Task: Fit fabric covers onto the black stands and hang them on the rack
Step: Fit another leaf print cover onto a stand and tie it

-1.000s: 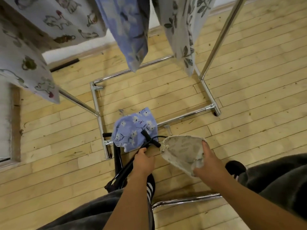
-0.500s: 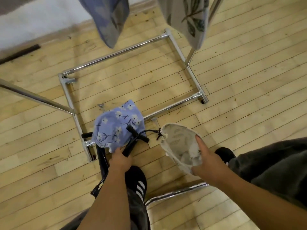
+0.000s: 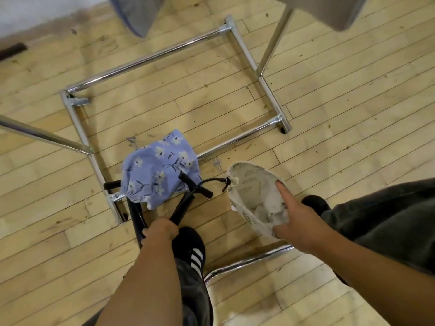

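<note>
My left hand (image 3: 161,231) grips the bars of a black stand (image 3: 186,198) low over the wooden floor. One arm of that stand wears a blue flowered cover (image 3: 160,168). My right hand (image 3: 294,217) holds a pale leaf-print cover (image 3: 251,191) by its open mouth, thumb outside, fingers inside; the inside faces me. A black cord (image 3: 211,181) runs from the stand to the edge of the pale cover. The chrome rack (image 3: 150,57) stands beyond, its base frame on the floor.
Covered pieces hang from the rack at the top edge, a blue one (image 3: 136,12) and a grey one (image 3: 341,10). My shoes (image 3: 191,250) and dark trousers (image 3: 388,222) are below. A chrome tube (image 3: 249,261) lies on the floor near my feet.
The view has dropped closer to the floor and the rack base. My left hand has slid lower down the stand's bars. My right hand keeps the pale cover held open.
</note>
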{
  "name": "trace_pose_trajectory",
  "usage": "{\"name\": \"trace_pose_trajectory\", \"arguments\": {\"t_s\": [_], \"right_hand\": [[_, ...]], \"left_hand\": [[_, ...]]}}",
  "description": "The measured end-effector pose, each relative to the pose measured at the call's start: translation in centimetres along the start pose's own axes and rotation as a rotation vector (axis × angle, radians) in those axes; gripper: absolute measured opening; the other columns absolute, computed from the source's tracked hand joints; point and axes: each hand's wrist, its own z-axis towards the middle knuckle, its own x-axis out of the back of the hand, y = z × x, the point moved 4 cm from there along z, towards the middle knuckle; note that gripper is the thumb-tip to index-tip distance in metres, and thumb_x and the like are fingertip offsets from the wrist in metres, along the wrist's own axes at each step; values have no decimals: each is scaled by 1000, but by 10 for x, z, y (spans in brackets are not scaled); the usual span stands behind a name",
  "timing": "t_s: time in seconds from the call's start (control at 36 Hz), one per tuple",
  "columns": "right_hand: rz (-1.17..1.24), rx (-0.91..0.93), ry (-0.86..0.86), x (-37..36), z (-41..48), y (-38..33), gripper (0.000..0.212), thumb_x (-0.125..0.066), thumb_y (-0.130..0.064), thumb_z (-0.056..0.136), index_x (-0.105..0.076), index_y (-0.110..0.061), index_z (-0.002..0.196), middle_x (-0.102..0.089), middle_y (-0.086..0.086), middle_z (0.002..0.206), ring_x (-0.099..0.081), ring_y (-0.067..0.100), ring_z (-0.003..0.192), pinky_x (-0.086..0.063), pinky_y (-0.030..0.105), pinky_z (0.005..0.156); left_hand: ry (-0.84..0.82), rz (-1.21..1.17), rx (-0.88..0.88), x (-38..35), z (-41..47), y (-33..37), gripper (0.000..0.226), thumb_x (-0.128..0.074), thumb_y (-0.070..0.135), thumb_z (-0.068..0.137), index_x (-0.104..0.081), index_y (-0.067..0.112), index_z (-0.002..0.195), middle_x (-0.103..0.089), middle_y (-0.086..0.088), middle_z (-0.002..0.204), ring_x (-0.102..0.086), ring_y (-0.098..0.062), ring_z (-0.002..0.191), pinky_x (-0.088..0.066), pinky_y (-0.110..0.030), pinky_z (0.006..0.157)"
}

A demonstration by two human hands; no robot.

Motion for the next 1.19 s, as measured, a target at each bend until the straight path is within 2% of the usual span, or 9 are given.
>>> {"name": "trace_pose_trajectory", "arguments": {"t_s": [0.14, 0.28, 0.39, 0.56, 0.72, 0.92, 1.03, 1.14, 1.19], "right_hand": [[-29, -11, 5, 2, -2, -6, 119, -75, 2, 87, 6, -45, 161, -50, 1, 148, -62, 17, 113, -62, 37, 89], [-108, 22, 13, 4, -8, -15, 118, -76, -5, 88, 9, -40, 162, -52, 4, 149, -63, 19, 115, -62, 36, 88], [-145, 70, 27, 7, -17, -19, 110, -76, -11, 90, 1, -37, 164, -52, 5, 151, -61, 21, 122, -60, 42, 95], [-169, 150, 69, 14, -41, -36, 99, -72, -2, 90, -13, -36, 163, -57, 4, 145, -64, 21, 120, -63, 33, 86], [-264, 245, 101, 26, -69, -55, 93, -74, -7, 89, -23, -35, 162, -58, 7, 143, -59, 26, 124, -58, 42, 97], [-274, 378, 141, 32, -102, -56, 81, -59, -10, 96, -23, -45, 159, -65, 7, 117, -64, 23, 97, -59, 40, 83], [-268, 464, 183, 42, -121, -59, 70, -48, -8, 102, -25, -39, 160, -59, 5, 97, -56, 20, 82, -44, 30, 69], [-185, 530, 213, 54, -141, -60, 69, -49, -9, 104, -26, -38, 161, -65, 7, 115, -56, 14, 86, -40, 13, 61], [-137, 562, 229, 59, -153, -57, 68, -51, -12, 105, -24, -42, 161, -65, 4, 107, -57, 9, 75, -36, 8, 53]], "left_hand": [[15, 78, -126, 14, -44, 22, 25, -70, 27, 91, -55, 12, 104, -56, -6, 88, -61, -33, 105, -43, -49, 111], [39, 84, -260, 45, -94, 49, 30, -65, 23, 96, -59, 5, 119, -58, -10, 98, -56, -27, 91, -48, -34, 81], [93, 0, -368, 63, -130, 70, 34, -62, 23, 99, -58, 7, 129, -62, -14, 109, -57, -27, 88, -46, -35, 75], [212, -63, -431, 68, -184, 83, 26, -63, 22, 97, -58, 6, 116, -53, -8, 80, -51, -21, 65, -42, -32, 57], [366, -46, -469, 59, -242, 78, 47, -63, 27, 96, -47, 8, 136, -55, -5, 90, -57, -22, 75, -48, -38, 63], [605, -32, -572, 50, -304, 62, 43, -62, 25, 96, -45, 11, 133, -61, -10, 107, -58, -29, 91, -55, -47, 82], [653, -44, -650, 47, -340, 54, 46, -63, 24, 95, -47, 17, 137, -65, -8, 104, -62, -30, 90, -57, -47, 79], [763, -23, -736, 45, -384, 41, 39, -64, 33, 94, -51, 22, 129, -67, -1, 101, -65, -23, 87, -58, -46, 75], [834, -4, -760, 41, -408, 33, 37, -65, 38, 94, -50, 28, 127, -66, 1, 106, -65, -21, 89, -58, -42, 72]]}}
